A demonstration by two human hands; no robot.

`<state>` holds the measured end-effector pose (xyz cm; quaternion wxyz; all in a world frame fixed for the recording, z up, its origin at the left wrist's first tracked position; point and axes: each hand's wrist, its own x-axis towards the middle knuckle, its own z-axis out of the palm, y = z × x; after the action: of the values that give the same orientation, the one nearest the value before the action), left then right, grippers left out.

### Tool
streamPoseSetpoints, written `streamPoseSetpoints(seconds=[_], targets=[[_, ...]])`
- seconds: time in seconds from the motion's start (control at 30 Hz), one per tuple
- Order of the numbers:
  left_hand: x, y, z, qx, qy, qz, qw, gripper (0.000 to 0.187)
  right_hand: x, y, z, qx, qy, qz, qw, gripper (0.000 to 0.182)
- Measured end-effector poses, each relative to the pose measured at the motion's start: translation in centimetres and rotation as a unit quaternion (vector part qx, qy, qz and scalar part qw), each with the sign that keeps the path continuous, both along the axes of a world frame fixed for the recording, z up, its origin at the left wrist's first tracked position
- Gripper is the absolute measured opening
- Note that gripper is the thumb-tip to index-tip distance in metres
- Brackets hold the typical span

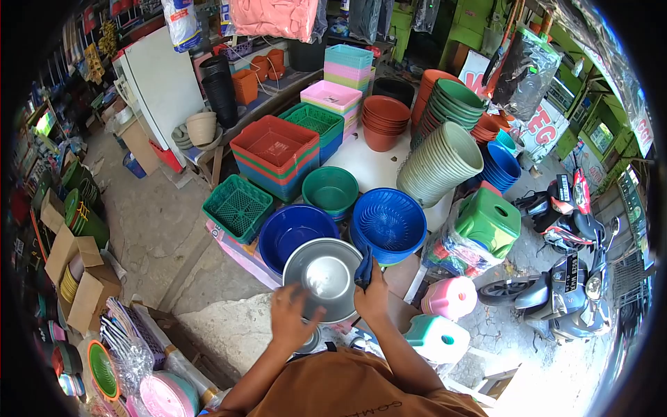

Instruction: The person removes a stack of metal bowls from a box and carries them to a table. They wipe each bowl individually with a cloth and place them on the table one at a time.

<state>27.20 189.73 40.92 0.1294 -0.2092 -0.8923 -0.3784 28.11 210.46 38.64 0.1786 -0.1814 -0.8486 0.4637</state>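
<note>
With the left hand (pixel 293 316) open and motion-blurred and the right hand (pixel 372 293) closed, pictured beside a stall display, with a stack of red, green and blue baskets (pixel 274 146) at far left. Shown nearer, just short of a deep blue tub (pixel 285 233), with a silver metal basin (pixel 328 276) beneath the left hand and a dark blue cloth (pixel 363 269) gripped at its right rim in the right hand.
</note>
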Motion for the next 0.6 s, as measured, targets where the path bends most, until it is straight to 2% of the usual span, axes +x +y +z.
streamPoseSetpoints(seconds=[0.03,0.17,0.23,0.3,0.33,0.37,0.4,0.43,0.47,0.5,0.53,0.57,0.6], targets=[[0.7,0.7,1.0,-0.119,0.052,-0.122,0.984,0.039,0.0,0.0,-0.3,-0.001,0.000,-0.001,1.000,0.075],[1.7,2.3,-2.0,-0.209,0.127,-0.127,0.961,0.030,-0.3,0.8,-1.4,0.007,-0.013,0.023,1.000,0.072],[1.0,2.2,-3.5,-0.217,-0.045,-0.198,0.955,0.021,-0.1,1.1,-0.9,0.023,-0.017,0.033,0.999,0.071],[0.5,2.3,-2.9,-0.209,-0.017,-0.193,0.959,0.015,0.1,1.3,0.8,-0.044,-0.021,0.086,0.995,0.070],[0.2,2.5,-1.7,-0.140,-0.073,-0.162,0.974,0.013,0.5,1.2,1.1,-0.001,0.015,0.130,0.991,0.070],[0.1,2.7,-1.1,-0.070,-0.129,-0.128,0.981,0.012,0.9,0.9,1.6,-0.001,0.017,0.128,0.992,0.070],[-0.8,2.2,-3.6,0.010,-0.128,-0.117,0.985,0.017,1.4,0.4,2.3,0.077,0.050,0.184,0.979,0.072],[-1.4,2.0,-3.6,0.009,-0.126,-0.119,0.985,0.017,2.0,-0.2,3.2,0.156,0.083,0.237,0.955,0.074],[-2.1,2.0,-3.4,0.167,-0.227,-0.070,0.957,0.024,2.9,-1.0,4.6,0.157,0.084,0.236,0.955,0.074],[-2.7,2.1,-3.1,0.318,-0.320,-0.018,0.892,0.031,4.0,-2.0,6.3,0.225,0.018,0.288,0.931,0.078],[-3.0,2.3,-2.2,0.319,-0.320,-0.020,0.892,0.031,4.6,-2.8,7.0,0.289,-0.048,0.336,0.895,0.082],[-3.1,2.3,-0.8,0.411,-0.346,0.004,0.843,0.039,4.9,-3.3,6.5,0.290,-0.048,0.334,0.895,0.082],[-3.0,2.2,0.2,0.498,-0.368,0.029,0.785,0.048,5.1,-3.8,5.7,0.325,0.009,0.337,0.883,0.085]])
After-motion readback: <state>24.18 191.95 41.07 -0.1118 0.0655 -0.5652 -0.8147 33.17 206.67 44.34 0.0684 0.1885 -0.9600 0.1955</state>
